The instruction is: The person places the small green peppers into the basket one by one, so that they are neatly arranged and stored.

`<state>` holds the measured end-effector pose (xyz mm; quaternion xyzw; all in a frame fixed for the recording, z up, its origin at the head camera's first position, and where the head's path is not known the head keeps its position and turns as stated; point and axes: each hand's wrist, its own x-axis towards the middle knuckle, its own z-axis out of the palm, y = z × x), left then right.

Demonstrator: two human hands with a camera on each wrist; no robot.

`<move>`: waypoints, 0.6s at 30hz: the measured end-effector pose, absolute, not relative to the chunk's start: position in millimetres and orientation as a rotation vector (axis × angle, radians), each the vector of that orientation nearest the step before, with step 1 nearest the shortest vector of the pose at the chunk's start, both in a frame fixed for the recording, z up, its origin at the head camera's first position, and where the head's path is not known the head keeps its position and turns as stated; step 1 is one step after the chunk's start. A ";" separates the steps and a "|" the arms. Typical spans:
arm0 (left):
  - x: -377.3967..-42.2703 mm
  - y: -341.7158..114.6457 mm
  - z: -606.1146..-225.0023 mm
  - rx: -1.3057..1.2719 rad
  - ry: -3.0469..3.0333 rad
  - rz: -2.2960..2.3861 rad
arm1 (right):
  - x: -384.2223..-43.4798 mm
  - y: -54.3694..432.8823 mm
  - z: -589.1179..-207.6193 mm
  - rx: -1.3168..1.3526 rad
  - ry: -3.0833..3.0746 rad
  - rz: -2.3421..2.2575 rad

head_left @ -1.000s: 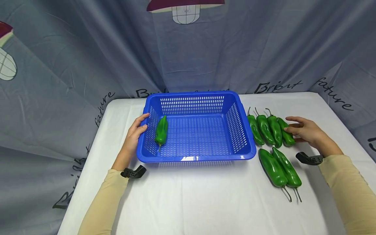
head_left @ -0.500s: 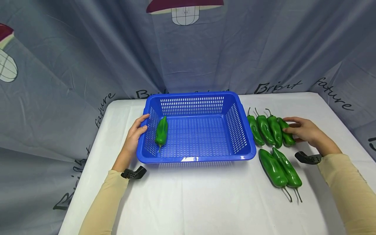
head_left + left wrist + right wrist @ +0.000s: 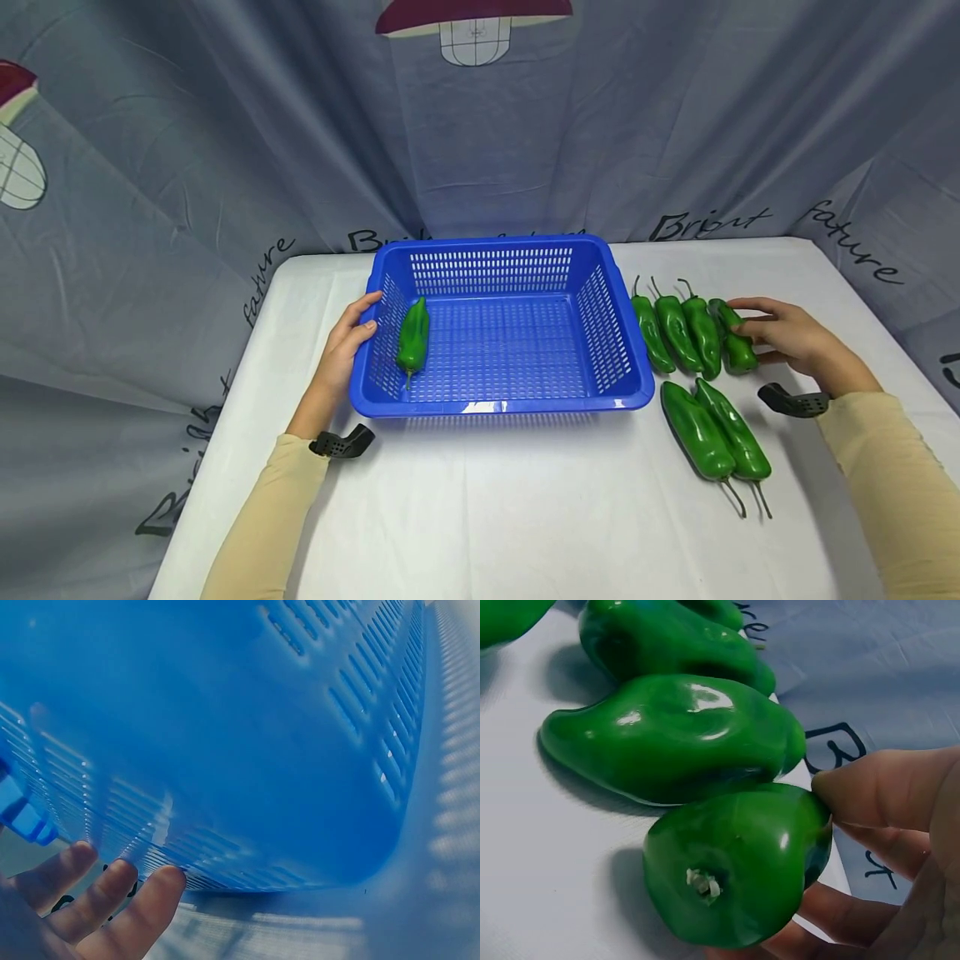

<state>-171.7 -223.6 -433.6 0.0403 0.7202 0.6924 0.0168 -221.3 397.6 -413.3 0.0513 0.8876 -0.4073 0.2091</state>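
A person's R hand (image 3: 795,333) grips a long green chili pepper (image 3: 738,354) on the white-covered table (image 3: 525,500), right of a blue slotted plastic basket (image 3: 480,407). Per the R wrist view, digits press its farther end & curl beneath it; its stubby stem end faces the camera. L hand (image 3: 341,346) is well apart, holding the basket's left rim, thumb & index over it, other fingers at the outer wall.

For a good hold, prob. best to get fingers well under the pepper's wide part, as glossy skin may slip, & tilt it away from its neighbor w/o nudging the row. L hand should press lightly so the basket doesn't slide.

Left of the held pepper: 3 peppers in a row (image 3: 678,333), btwn it & the basket. Nearer the viewer: 2 larger peppers (image 3: 697,429), side by side. One more pepper (image 3: 412,337) lies inside the basket, close to L hand.
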 end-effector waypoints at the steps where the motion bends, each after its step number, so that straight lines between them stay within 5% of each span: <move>1: -171.8 -223.7 -433.8 0.125 2.239 2.152 | -221.6 398.7 -413.1 0.153 2.454 -1.150; 18: -172.6 -223.9 -433.9 0.134 2.232 2.160 | -224.9 399.5 -398.3 0.148 2.275 -1.468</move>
